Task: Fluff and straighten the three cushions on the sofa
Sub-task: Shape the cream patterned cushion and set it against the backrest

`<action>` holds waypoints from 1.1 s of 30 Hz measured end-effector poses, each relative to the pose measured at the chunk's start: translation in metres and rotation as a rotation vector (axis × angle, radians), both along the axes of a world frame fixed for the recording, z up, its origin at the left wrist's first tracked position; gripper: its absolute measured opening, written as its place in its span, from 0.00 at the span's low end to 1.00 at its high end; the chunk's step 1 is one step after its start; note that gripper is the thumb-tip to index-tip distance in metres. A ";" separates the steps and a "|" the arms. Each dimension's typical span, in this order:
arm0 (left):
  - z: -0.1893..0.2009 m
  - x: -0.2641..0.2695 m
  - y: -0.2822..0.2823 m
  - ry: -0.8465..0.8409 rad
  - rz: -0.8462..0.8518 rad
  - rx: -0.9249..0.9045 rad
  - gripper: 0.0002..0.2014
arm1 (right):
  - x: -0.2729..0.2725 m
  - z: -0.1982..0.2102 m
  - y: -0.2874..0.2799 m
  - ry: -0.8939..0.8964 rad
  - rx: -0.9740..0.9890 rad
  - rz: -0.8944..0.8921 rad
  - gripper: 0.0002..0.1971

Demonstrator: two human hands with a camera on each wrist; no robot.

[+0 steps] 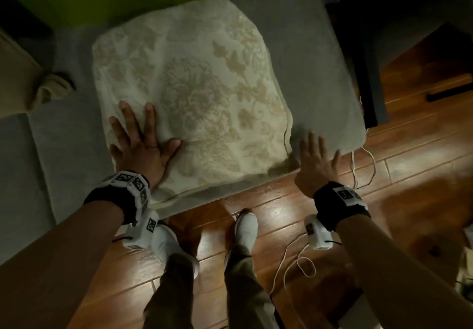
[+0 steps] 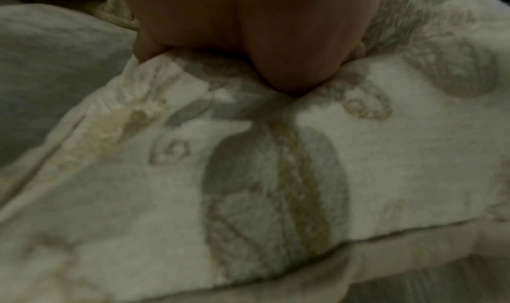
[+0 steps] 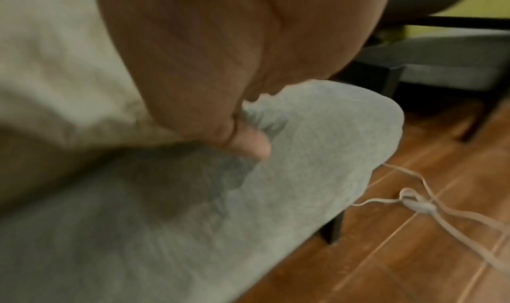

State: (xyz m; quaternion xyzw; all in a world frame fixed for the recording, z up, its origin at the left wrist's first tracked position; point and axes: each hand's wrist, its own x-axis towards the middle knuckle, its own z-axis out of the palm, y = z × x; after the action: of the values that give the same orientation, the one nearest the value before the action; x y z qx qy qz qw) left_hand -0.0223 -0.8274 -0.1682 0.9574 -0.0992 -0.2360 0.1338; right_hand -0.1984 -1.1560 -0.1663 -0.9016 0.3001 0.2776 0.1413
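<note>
Risk I see: cream floral woven cushion [image 1: 194, 93] overhangs grey fabric sofa seat [image 1: 320, 72] (front edge), so my flat, spread left hand [image 1: 139, 147] and right hand [image 1: 316, 164], holding nothing, could shove it floorward.

- Cream cushion [image 1: 189, 93] covers most of the grey sofa seat [image 1: 314, 72]; bare seat strips remain to its left and right.
- Left hand [image 1: 139, 144] lies flat on the cushion's near-left corner.
- Right hand [image 1: 316, 161] is at the seat's front edge, beside the cushion's near-right corner.
- White cord [image 1: 363, 167] trails over the wooden floor [image 1: 409, 154] near the seat's right corner.
- Dark furniture frame [image 1: 358, 47] stands just right of the seat.
</note>
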 end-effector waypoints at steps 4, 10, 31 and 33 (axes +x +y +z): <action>0.023 -0.006 0.010 -0.014 -0.017 -0.092 0.44 | 0.029 0.056 0.045 -0.624 -0.001 -0.015 0.41; 0.044 -0.037 -0.007 -0.405 -0.205 -0.236 0.43 | 0.100 0.057 0.132 -0.544 0.052 0.494 0.40; 0.015 -0.073 0.091 0.074 0.101 -0.318 0.66 | 0.065 0.077 0.121 -0.280 -0.069 0.512 0.74; 0.017 -0.076 0.102 0.166 0.299 -0.443 0.59 | 0.072 0.096 0.138 -0.402 -0.060 0.558 0.59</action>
State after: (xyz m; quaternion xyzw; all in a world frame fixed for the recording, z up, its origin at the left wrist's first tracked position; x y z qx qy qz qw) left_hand -0.0982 -0.7255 -0.1515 0.8862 0.0053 -0.2639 0.3807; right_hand -0.1267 -1.0176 -0.0708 -0.9894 0.0162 0.1133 0.0898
